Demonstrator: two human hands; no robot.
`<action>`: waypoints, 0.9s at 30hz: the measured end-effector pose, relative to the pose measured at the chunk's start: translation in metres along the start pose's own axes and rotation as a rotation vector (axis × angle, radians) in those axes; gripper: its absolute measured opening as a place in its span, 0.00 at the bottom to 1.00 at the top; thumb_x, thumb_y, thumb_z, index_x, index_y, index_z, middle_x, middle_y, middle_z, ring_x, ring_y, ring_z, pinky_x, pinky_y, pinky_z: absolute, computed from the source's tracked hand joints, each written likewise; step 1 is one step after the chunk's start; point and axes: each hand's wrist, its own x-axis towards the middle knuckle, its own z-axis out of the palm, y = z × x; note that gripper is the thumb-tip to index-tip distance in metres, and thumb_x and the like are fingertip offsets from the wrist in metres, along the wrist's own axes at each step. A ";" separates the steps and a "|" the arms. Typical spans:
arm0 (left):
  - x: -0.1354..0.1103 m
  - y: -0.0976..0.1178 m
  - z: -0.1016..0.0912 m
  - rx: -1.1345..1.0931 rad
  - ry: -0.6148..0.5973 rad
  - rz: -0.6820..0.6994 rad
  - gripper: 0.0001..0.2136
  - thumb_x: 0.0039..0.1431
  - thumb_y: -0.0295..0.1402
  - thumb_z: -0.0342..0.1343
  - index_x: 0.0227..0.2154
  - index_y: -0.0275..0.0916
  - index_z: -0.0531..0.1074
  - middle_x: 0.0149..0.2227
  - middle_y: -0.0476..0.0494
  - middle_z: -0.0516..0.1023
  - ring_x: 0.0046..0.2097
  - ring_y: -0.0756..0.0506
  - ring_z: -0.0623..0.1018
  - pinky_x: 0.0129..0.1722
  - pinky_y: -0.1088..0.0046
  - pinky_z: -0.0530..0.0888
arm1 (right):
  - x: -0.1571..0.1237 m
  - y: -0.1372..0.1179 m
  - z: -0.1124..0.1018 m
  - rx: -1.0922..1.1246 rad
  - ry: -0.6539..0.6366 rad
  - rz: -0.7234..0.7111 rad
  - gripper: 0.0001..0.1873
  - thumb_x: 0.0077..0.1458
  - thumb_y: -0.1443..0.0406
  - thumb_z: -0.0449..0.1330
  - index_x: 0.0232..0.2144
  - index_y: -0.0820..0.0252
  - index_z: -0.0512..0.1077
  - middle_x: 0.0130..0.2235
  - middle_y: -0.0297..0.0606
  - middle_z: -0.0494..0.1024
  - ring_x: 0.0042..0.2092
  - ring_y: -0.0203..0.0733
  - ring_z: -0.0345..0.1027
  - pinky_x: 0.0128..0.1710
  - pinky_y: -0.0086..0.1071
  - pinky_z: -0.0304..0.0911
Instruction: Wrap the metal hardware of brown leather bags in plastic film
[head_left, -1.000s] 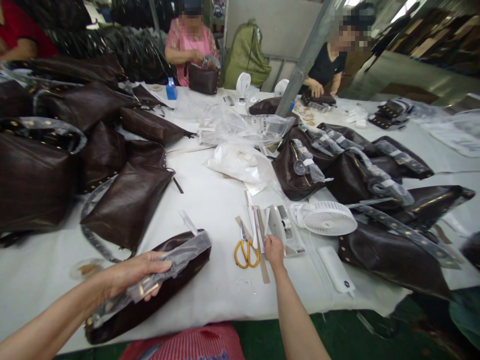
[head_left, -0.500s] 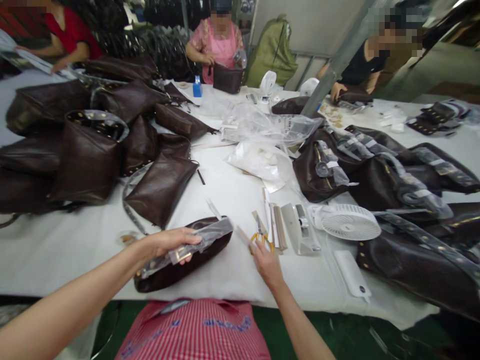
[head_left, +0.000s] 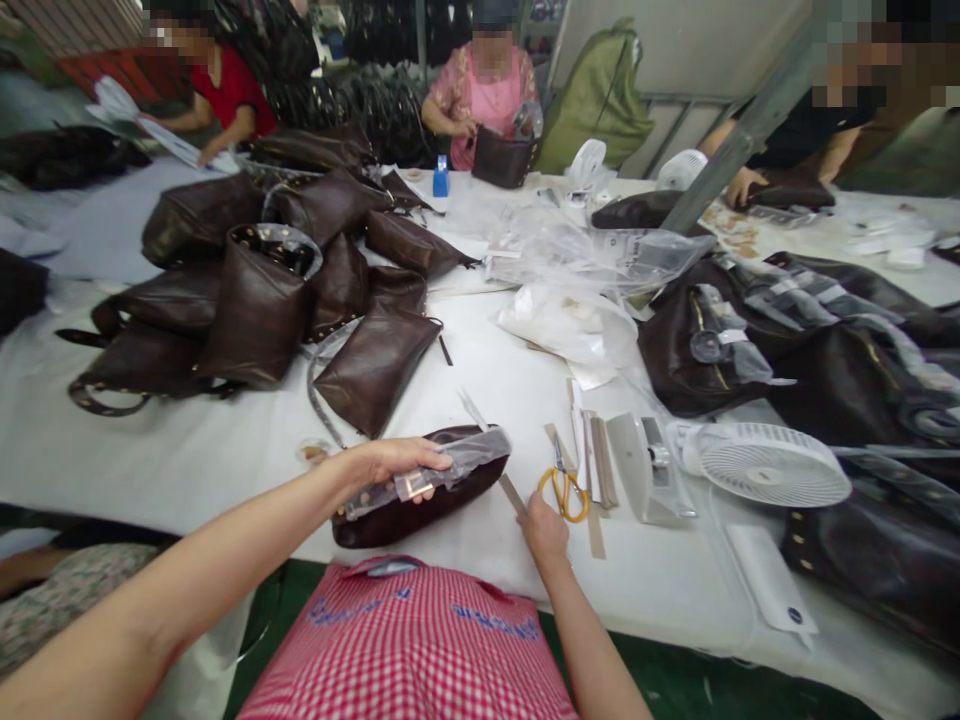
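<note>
A dark brown leather bag (head_left: 442, 500) lies near the table's front edge, its strap wrapped in clear plastic (head_left: 465, 458). My left hand (head_left: 390, 465) is closed over that wrapped strap and its metal buckle. My right hand (head_left: 544, 530) rests on the white table (head_left: 187, 460) just right of the bag, fingers pinched on a thin tan strip (head_left: 513, 494) that slants up toward the bag. Yellow-handled scissors (head_left: 564, 488) lie just beyond this hand, next to several more flat strips (head_left: 596, 470).
A white fan (head_left: 765, 470) lies flat at right beside a grey metal tool (head_left: 645, 465) and a white flat device (head_left: 769, 580). Brown bags are heaped at left (head_left: 255, 290) and right (head_left: 825, 340). Loose plastic bags (head_left: 577, 270) fill the middle. Three people work at the far side.
My right hand has drawn back from the strips beside the scissors toward the near edge and now pinches one strip. My left hand has kept its hold on the wrapped strap.
</note>
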 end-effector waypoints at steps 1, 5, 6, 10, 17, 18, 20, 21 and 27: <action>0.001 -0.001 -0.001 -0.012 -0.006 0.003 0.22 0.45 0.52 0.63 0.34 0.39 0.70 0.20 0.48 0.75 0.18 0.47 0.71 0.21 0.73 0.67 | -0.002 -0.003 -0.002 0.039 -0.022 0.007 0.04 0.52 0.72 0.58 0.30 0.61 0.66 0.32 0.44 0.74 0.38 0.48 0.72 0.36 0.35 0.62; 0.002 -0.003 -0.006 -0.065 -0.053 0.004 0.22 0.44 0.51 0.64 0.34 0.38 0.71 0.20 0.47 0.76 0.18 0.47 0.71 0.20 0.73 0.67 | -0.027 -0.011 -0.026 0.246 -0.131 -0.005 0.09 0.61 0.65 0.48 0.28 0.58 0.61 0.29 0.36 0.71 0.32 0.39 0.72 0.31 0.29 0.63; 0.003 -0.003 -0.007 -0.080 -0.065 0.016 0.23 0.43 0.51 0.65 0.33 0.37 0.72 0.20 0.46 0.76 0.19 0.47 0.71 0.19 0.73 0.67 | -0.036 -0.014 -0.036 0.309 -0.169 -0.016 0.12 0.63 0.62 0.45 0.28 0.58 0.61 0.28 0.34 0.71 0.29 0.36 0.71 0.29 0.28 0.63; 0.005 -0.004 -0.010 -0.121 -0.089 0.068 0.24 0.40 0.51 0.67 0.32 0.35 0.73 0.22 0.45 0.77 0.20 0.48 0.73 0.20 0.73 0.70 | -0.069 -0.043 -0.075 0.801 -0.421 -0.026 0.20 0.60 0.49 0.48 0.27 0.58 0.62 0.22 0.27 0.67 0.19 0.31 0.61 0.20 0.25 0.59; 0.010 -0.008 -0.013 -0.110 -0.142 0.083 0.25 0.41 0.52 0.67 0.32 0.35 0.72 0.20 0.45 0.76 0.20 0.48 0.72 0.19 0.74 0.69 | -0.075 -0.097 -0.089 0.927 -0.415 0.019 0.23 0.52 0.46 0.54 0.21 0.58 0.61 0.12 0.24 0.61 0.14 0.29 0.54 0.16 0.24 0.52; 0.011 -0.008 -0.014 -0.107 -0.148 0.080 0.26 0.40 0.53 0.66 0.32 0.35 0.71 0.20 0.45 0.76 0.19 0.48 0.72 0.18 0.75 0.68 | -0.074 -0.100 -0.087 0.919 -0.391 0.024 0.23 0.52 0.46 0.53 0.20 0.58 0.61 0.13 0.24 0.62 0.14 0.29 0.55 0.16 0.24 0.52; 0.013 -0.008 -0.015 -0.104 -0.155 0.077 0.26 0.40 0.54 0.66 0.31 0.36 0.71 0.20 0.46 0.76 0.18 0.48 0.72 0.18 0.75 0.68 | -0.072 -0.104 -0.083 0.914 -0.359 0.031 0.22 0.52 0.47 0.53 0.20 0.57 0.61 0.13 0.24 0.61 0.14 0.29 0.55 0.16 0.24 0.52; 0.013 -0.008 -0.015 -0.102 -0.152 0.081 0.26 0.40 0.54 0.66 0.32 0.36 0.71 0.20 0.46 0.76 0.18 0.48 0.72 0.19 0.75 0.69 | -0.071 -0.104 -0.081 0.915 -0.350 0.031 0.21 0.52 0.48 0.52 0.20 0.57 0.61 0.13 0.23 0.61 0.14 0.29 0.55 0.16 0.24 0.52; 0.012 -0.007 -0.017 -0.060 -0.146 0.068 0.26 0.43 0.55 0.65 0.35 0.37 0.69 0.20 0.47 0.76 0.18 0.48 0.72 0.17 0.76 0.66 | -0.073 -0.106 -0.077 0.951 -0.327 0.071 0.20 0.52 0.49 0.53 0.21 0.57 0.61 0.13 0.24 0.62 0.13 0.30 0.54 0.16 0.25 0.51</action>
